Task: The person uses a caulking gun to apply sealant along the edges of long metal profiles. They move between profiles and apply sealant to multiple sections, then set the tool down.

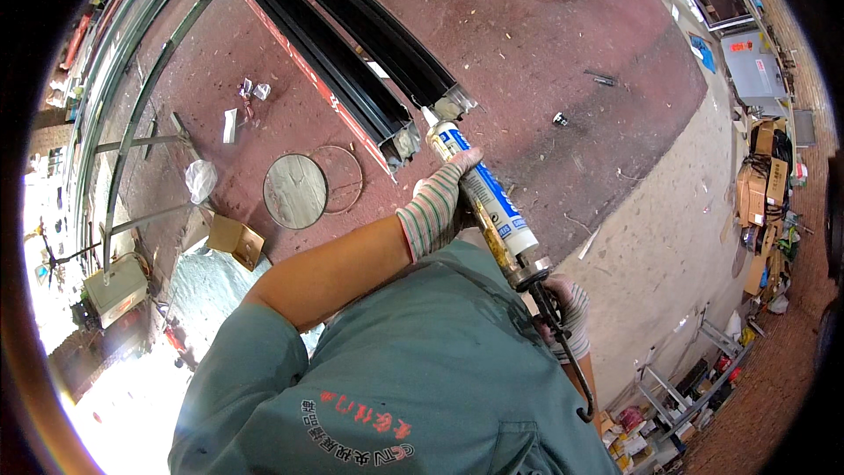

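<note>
A caulking gun (532,277) loaded with a white and blue sealant tube (488,193) lies slantwise across the middle, in front of my body. My left hand (432,202), in a striped glove, is closed around the front half of the tube and its cradle. At the rear, my gloved right hand (570,310) grips the gun's handle; the rod and body hide part of its fingers. The hooked rod sticks out toward my right side. The white nozzle (429,114) points at the near ends of two long black frame profiles (369,26), between them; contact is unclear.
Beside the profiles runs a red-edged strip (303,66). A round board (295,192), an opened cardboard box (236,242) and a clear plastic bag (201,179) lie on the left. Metal rails (132,123) stand further left. Boxes (761,180) and a ladder (681,400) line the right wall.
</note>
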`<state>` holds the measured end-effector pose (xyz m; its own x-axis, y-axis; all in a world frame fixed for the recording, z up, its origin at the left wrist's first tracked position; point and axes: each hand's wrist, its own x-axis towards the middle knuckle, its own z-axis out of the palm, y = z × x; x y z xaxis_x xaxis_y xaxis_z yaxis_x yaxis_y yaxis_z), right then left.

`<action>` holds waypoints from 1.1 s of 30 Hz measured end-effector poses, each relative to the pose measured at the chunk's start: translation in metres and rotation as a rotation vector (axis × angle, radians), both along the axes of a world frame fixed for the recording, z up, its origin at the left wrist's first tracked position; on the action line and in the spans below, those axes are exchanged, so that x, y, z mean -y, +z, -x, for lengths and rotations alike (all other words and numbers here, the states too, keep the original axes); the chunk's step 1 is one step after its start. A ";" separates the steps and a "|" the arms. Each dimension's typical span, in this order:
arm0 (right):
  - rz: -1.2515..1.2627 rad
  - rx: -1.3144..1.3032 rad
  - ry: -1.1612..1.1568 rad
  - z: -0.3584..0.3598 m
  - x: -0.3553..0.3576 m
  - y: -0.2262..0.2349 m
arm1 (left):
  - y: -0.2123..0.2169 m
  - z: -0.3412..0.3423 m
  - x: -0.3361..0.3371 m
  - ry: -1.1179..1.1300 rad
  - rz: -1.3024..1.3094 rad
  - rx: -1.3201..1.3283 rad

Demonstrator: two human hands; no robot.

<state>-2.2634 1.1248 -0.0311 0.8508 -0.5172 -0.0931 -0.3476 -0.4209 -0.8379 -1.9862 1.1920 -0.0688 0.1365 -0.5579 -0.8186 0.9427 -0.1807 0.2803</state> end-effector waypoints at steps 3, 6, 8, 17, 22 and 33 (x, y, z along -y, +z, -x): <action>0.024 0.017 -0.003 -0.004 0.000 0.002 | -0.007 0.001 0.000 0.004 -0.009 -0.026; 0.075 0.032 0.001 -0.001 0.002 -0.003 | -0.013 0.001 -0.001 -0.005 0.004 -0.048; 0.098 0.048 0.015 0.001 0.003 -0.005 | -0.011 0.001 -0.001 0.011 0.014 -0.052; 0.097 0.006 0.018 0.002 0.004 -0.010 | 0.003 0.002 0.003 0.036 -0.017 -0.052; 0.113 -0.008 0.053 0.010 0.004 -0.019 | 0.006 0.005 0.003 0.034 -0.043 -0.015; 0.142 0.036 0.006 0.007 -0.003 -0.023 | -0.006 0.006 0.004 0.015 -0.061 -0.027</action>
<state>-2.2706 1.1281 -0.0540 0.8555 -0.5176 0.0108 -0.3157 -0.5381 -0.7815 -1.9926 1.1882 -0.0747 0.1219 -0.5050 -0.8545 0.9527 -0.1820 0.2435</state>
